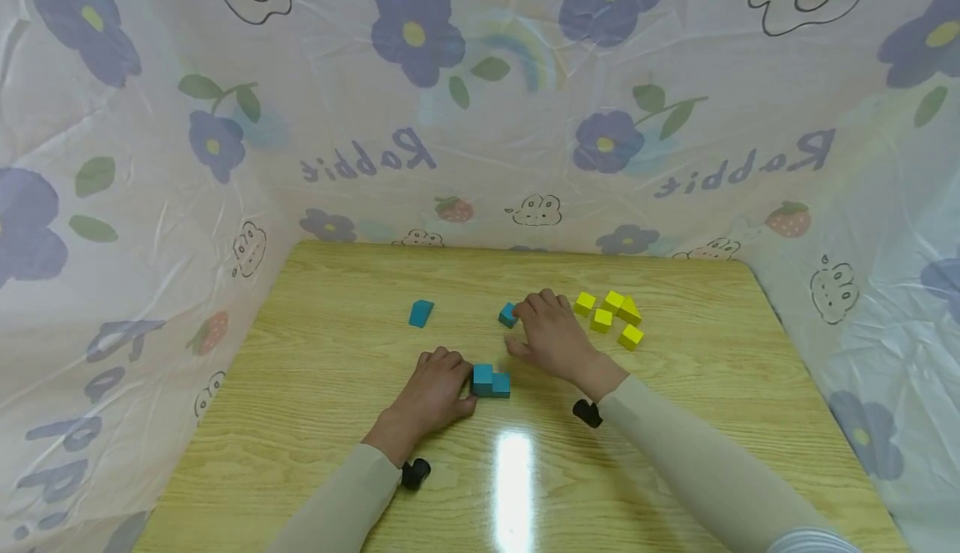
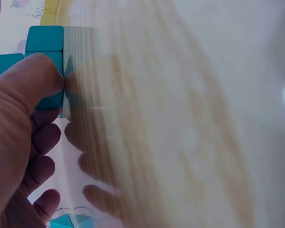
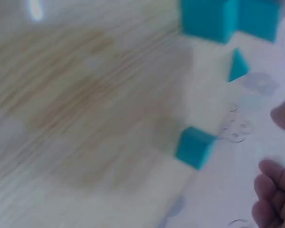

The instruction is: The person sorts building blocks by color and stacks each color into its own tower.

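Observation:
My left hand [image 1: 437, 390] is at the left side of a small group of blue cubes [image 1: 483, 379], one stacked above the others. In the left wrist view, the thumb [image 2: 35, 78] lies across the front of a lower blue cube [image 2: 51, 100], fingers behind it, pinching it. My right hand [image 1: 553, 332] hovers beside a single blue cube [image 1: 507, 314], thumb and fingers spread. The right wrist view shows a gap between its fingers [image 3: 270, 190] and that loose cube [image 3: 194, 147]. A blue slanted block [image 1: 422, 313] lies farther left.
Several yellow cubes [image 1: 602, 320] and a yellow triangular block [image 1: 630, 310] lie right of my right hand. The wooden table [image 1: 337, 286] meets a patterned cloth [image 1: 495, 119] at its back and sides. Black wrist-camera pieces [image 1: 416, 474] show beside my wrists.

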Demonstrator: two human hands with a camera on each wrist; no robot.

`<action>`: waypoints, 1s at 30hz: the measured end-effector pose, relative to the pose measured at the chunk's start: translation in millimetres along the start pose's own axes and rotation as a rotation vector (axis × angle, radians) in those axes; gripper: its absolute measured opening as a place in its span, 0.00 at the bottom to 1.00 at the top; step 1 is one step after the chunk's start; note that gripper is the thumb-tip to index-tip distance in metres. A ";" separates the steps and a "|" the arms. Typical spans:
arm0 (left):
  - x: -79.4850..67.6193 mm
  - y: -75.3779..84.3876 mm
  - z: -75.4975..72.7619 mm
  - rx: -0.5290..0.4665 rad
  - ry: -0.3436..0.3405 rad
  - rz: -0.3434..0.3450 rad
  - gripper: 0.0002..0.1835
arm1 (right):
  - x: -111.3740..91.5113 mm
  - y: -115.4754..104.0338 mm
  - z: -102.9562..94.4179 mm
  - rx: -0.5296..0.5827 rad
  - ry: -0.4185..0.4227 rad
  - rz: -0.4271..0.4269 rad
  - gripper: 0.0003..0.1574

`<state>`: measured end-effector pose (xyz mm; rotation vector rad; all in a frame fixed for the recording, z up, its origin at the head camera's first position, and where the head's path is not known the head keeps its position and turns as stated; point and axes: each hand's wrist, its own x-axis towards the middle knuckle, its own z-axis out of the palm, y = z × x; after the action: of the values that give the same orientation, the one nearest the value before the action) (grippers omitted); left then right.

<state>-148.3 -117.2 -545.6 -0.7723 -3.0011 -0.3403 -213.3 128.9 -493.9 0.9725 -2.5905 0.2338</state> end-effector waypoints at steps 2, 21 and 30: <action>0.0 -0.3 1.1 0.003 -0.005 -0.006 0.22 | 1.3 6.0 6.5 -0.056 0.027 0.023 0.28; -1.2 1.0 0.9 -0.025 0.038 -0.004 0.18 | 18.9 17.7 40.8 -0.237 -0.161 0.156 0.29; -2.2 1.0 0.5 -0.038 0.026 -0.014 0.18 | 20.2 18.3 47.1 -0.249 -0.175 0.178 0.28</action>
<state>-145.9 -117.3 -546.1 -0.7434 -2.9858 -0.4055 -252.5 117.5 -529.9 0.7033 -2.7826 -0.1331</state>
